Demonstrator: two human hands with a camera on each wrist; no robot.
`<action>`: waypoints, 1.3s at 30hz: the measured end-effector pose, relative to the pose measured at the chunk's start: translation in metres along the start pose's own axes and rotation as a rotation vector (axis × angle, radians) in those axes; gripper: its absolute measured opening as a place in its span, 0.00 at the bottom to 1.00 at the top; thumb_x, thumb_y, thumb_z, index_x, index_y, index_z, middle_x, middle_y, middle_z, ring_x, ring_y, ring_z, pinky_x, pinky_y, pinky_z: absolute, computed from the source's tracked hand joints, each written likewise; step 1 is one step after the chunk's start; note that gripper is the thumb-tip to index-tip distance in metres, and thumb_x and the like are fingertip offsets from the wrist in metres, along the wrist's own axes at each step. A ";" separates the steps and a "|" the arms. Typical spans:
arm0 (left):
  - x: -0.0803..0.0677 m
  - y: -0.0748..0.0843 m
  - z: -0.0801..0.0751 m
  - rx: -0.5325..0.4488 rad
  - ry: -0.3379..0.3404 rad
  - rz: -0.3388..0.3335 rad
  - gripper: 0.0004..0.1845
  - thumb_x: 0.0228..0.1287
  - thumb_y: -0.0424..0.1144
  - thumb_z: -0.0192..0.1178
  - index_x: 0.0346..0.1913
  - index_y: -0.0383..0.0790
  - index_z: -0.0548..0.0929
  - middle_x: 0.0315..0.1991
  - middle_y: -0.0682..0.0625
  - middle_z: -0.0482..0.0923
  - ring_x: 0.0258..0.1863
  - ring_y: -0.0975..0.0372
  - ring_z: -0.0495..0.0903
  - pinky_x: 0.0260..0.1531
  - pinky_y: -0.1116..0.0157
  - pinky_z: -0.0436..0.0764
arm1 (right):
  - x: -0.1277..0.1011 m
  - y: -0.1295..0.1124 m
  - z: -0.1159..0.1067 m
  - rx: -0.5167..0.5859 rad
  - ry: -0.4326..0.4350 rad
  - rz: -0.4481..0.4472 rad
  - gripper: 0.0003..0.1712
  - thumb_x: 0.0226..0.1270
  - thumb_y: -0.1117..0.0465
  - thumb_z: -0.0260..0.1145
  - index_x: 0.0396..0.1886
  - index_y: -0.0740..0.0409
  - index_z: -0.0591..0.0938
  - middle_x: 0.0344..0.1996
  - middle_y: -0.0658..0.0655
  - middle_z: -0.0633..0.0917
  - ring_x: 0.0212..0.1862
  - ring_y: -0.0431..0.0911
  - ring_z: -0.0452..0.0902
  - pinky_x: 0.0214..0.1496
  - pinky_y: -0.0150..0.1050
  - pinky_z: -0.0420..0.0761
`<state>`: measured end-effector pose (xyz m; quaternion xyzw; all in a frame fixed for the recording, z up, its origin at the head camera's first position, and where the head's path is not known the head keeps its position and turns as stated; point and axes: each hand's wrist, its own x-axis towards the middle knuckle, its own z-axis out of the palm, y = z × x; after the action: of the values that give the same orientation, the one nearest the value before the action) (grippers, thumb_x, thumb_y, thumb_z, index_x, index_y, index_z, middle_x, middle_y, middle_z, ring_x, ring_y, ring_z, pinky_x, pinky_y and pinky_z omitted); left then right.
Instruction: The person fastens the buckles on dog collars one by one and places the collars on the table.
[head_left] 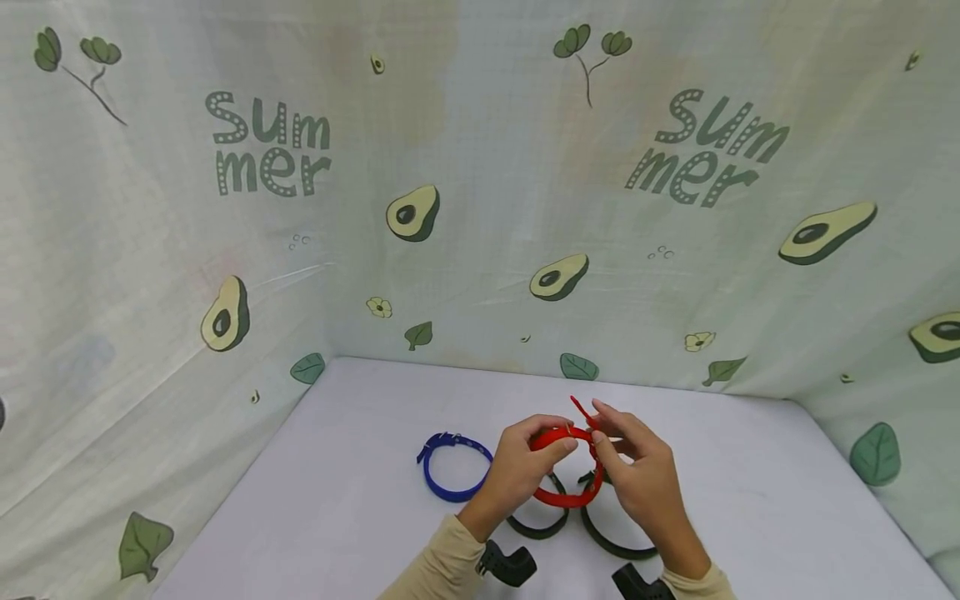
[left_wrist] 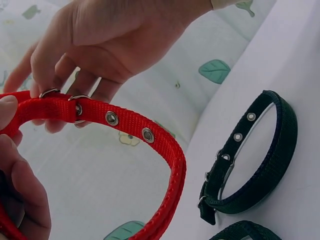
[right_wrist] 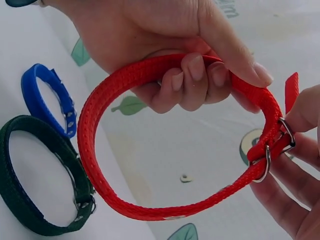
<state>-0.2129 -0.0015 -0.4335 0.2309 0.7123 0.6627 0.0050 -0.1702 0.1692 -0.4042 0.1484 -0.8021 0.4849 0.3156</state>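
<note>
Two black camera mounts (head_left: pixel 508 563) sit closest to me, at the wrists, low at 6 o'clock in the head view. Just past them I see both hands up over the white table (head_left: pixel 337 500), holding one red collar (head_left: pixel 567 471) between them.

My left hand (head_left: pixel 519 471) has its fingers curled around the top of the red loop, thumb on one side and fingers on the other. The right wrist view shows this grip well (right_wrist: pixel 195 75). My right hand (head_left: pixel 637 467) pinches the collar at its metal buckle (right_wrist: pixel 272 155), on the 3 o'clock side of the loop in that view. Its fingers touch the two silver rings there.

I see the red collar is closed into a ring and held in the air, not touching the table. In the head view its long way runs from 12 o'clock down to 6 o'clock, and its loose tip (head_left: pixel 579 408) sticks up toward 11 o'clock.

I count three silver eyelets (left_wrist: pixel 112 118) in a row in the left wrist view.

On the table, a blue collar (head_left: pixel 452 467) lies at 9 o'clock of my hands. Two dark green collars (head_left: pixel 540 527) lie flat under my hands, near 6 o'clock.

Avocado-print cloth (head_left: pixel 480 208) makes the walls all around.
</note>
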 end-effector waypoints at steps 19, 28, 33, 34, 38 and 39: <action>-0.001 -0.001 0.002 0.029 0.009 0.000 0.13 0.68 0.45 0.64 0.53 0.47 0.84 0.44 0.56 0.81 0.41 0.62 0.79 0.38 0.67 0.82 | -0.002 0.023 0.004 -0.021 -0.043 -0.116 0.30 0.60 0.83 0.61 0.61 0.59 0.82 0.43 0.54 0.84 0.42 0.43 0.80 0.36 0.27 0.82; -0.001 0.000 0.002 0.042 0.024 0.046 0.13 0.68 0.44 0.65 0.53 0.45 0.84 0.42 0.55 0.81 0.38 0.63 0.77 0.35 0.68 0.82 | -0.003 0.009 0.007 -0.006 0.002 -0.102 0.25 0.61 0.85 0.57 0.48 0.61 0.87 0.41 0.55 0.83 0.35 0.43 0.77 0.33 0.26 0.81; -0.002 0.000 0.002 0.051 0.029 0.068 0.14 0.68 0.43 0.65 0.53 0.44 0.84 0.41 0.55 0.81 0.37 0.64 0.76 0.34 0.68 0.82 | -0.004 0.016 0.008 -0.012 0.000 -0.086 0.23 0.62 0.85 0.58 0.46 0.61 0.87 0.41 0.54 0.82 0.35 0.43 0.78 0.33 0.26 0.81; -0.002 0.000 0.002 0.049 0.030 0.070 0.14 0.68 0.43 0.65 0.53 0.44 0.84 0.41 0.55 0.81 0.37 0.64 0.76 0.33 0.68 0.82 | -0.004 0.017 0.008 -0.012 -0.002 -0.085 0.22 0.62 0.84 0.58 0.46 0.61 0.87 0.41 0.54 0.82 0.35 0.43 0.78 0.33 0.26 0.81; -0.002 -0.001 0.001 0.037 0.037 0.084 0.13 0.68 0.42 0.65 0.52 0.43 0.84 0.39 0.54 0.80 0.35 0.64 0.76 0.31 0.69 0.81 | -0.004 0.022 0.008 -0.007 -0.011 -0.103 0.21 0.63 0.84 0.59 0.46 0.60 0.87 0.41 0.54 0.82 0.36 0.43 0.79 0.35 0.26 0.81; -0.002 -0.001 0.001 0.035 0.039 0.089 0.13 0.68 0.42 0.65 0.52 0.43 0.84 0.38 0.54 0.80 0.35 0.64 0.76 0.31 0.69 0.81 | -0.004 0.023 0.008 -0.003 -0.012 -0.108 0.21 0.64 0.83 0.59 0.46 0.59 0.87 0.41 0.54 0.82 0.37 0.43 0.79 0.35 0.26 0.81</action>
<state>-0.2115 -0.0015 -0.4348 0.2496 0.7127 0.6542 -0.0422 -0.1824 0.1731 -0.4251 0.1937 -0.7956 0.4650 0.3365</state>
